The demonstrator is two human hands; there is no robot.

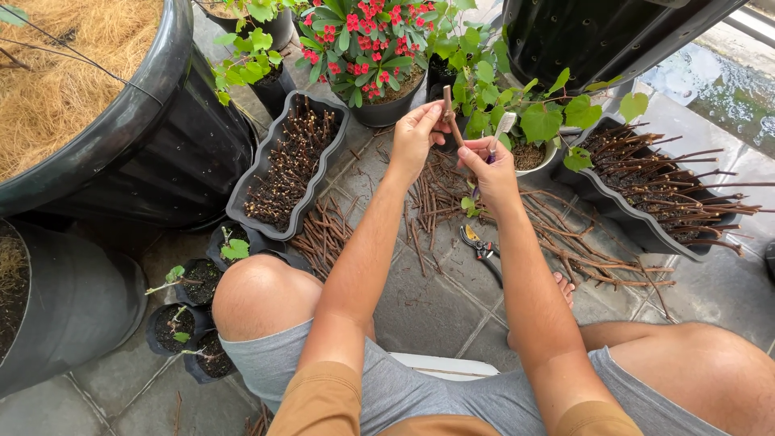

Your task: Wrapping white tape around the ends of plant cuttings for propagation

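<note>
Holding a short brown woody cutting (pixel 450 113) upright between thumb and fingertips, the left hand (pixel 416 133) is pinched shut on the stick's lower part, in front of the red-flowered plant in a dark round pot (pixel 367 48). The right hand (pixel 491 165) is curled shut around a small tool with a pale, flat blade (pixel 502 127), the blade pointing up just beside the cutting; whether it touches the wood cannot be told.

Judging by how things lie, the work seems partly done. A dark wavy-edged plastic tray (pixel 266 165) on the left stands packed with short trimmed sticks set upright. A second dark tray (pixel 638 230) on the right holds long, uncut reddish-brown canes (pixel 686 186) lying across it. Between them, on the grey stone tiles (pixel 428 307), lie loose piles of cut brown twigs (pixel 327 230) and a pair of red-handled pruning shears (pixel 482 250), untouched. With so many canes and loose twigs left, a good share appears to remain.
</note>
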